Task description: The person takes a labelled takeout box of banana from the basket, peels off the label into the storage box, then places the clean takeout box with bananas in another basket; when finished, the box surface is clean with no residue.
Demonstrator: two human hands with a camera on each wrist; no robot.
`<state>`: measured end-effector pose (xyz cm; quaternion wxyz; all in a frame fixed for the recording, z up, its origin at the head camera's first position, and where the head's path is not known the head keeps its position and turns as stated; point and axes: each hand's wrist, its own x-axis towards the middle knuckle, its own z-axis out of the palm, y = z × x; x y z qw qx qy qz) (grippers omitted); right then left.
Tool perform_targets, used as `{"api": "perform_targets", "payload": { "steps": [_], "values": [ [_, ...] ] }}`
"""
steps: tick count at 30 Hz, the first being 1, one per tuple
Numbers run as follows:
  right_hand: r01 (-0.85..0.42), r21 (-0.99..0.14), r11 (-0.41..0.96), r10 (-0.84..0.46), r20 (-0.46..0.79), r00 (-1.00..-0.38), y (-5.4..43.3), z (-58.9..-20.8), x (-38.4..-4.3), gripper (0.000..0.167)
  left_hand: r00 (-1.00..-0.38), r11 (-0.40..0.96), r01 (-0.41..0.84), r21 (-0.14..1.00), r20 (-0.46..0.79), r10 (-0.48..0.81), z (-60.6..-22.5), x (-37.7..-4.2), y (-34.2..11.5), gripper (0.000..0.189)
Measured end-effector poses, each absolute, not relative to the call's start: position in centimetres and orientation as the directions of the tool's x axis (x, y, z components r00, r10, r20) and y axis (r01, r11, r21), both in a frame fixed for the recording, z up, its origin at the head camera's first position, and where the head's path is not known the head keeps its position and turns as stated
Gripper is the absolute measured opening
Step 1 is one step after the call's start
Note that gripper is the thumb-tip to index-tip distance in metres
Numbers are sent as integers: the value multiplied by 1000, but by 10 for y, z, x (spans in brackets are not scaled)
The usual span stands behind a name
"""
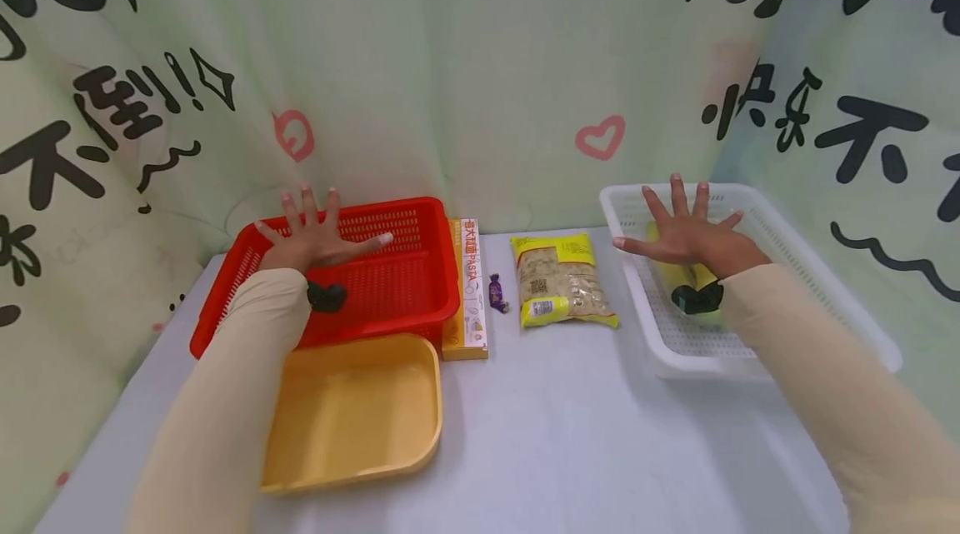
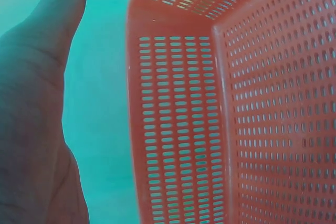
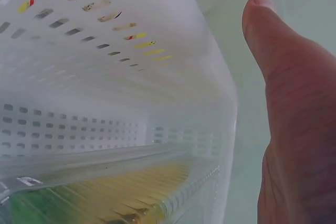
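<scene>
My left hand [image 1: 311, 241] is spread wide over the red slotted basket [image 1: 375, 267], its fingers straight and holding nothing. On the other side my right hand [image 1: 686, 232] spreads its fingers over the white perforated basket [image 1: 817, 301]. Inside that basket lies a yellow package [image 1: 678, 271], partly hidden by the hand and wrist strap. The right wrist view shows clear ridged plastic over yellow and green on this package [image 3: 131, 192]. In both wrist views the thumb is extended, apart from the basket walls.
A yellow tray [image 1: 352, 417] stands before the red basket. Between the baskets are a pasta box [image 1: 471, 292], a small purple wrapped candy [image 1: 497, 292] and a yellow-and-clear bag [image 1: 562, 280] of pale food. A printed curtain [image 1: 487, 59] hangs behind the table [image 1: 555, 434].
</scene>
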<state>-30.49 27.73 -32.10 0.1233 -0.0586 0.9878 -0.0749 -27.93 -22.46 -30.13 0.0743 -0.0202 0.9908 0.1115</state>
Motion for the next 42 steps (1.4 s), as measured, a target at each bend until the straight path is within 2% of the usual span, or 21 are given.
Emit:
{"api": "perform_targets", "payload": {
  "steps": [5, 15, 23, 31, 35, 42],
  "values": [
    [-102, -147, 984, -133, -225, -965, 282, -320, -304, 112, -987, 974, -56, 220, -157, -21, -303, -282, -220, 119],
    [-96, -210, 973, -144, -227, -963, 283, -317, -308, 110, -989, 973, -27, 227, -149, 7, -315, -285, -210, 120],
    [-103, -274, 956, -151, -159, -976, 296, -316, -305, 107, -988, 960, 125, 251, -51, 143, -322, -291, -187, 116],
    [-124, -371, 920, -165, -82, -983, 321, -319, -301, 104, -962, 891, 263, 371, 36, 269, -324, -298, -145, 121],
    [-151, -410, 899, -197, -70, -978, 334, -318, -299, 101, -945, 851, 311, 424, 41, 325, -325, -297, -116, 119],
    [-97, -486, 868, -167, -104, -980, 359, -322, -292, 101, -906, 710, 343, 615, 16, 424, -333, -285, -58, 113]
  ]
}}
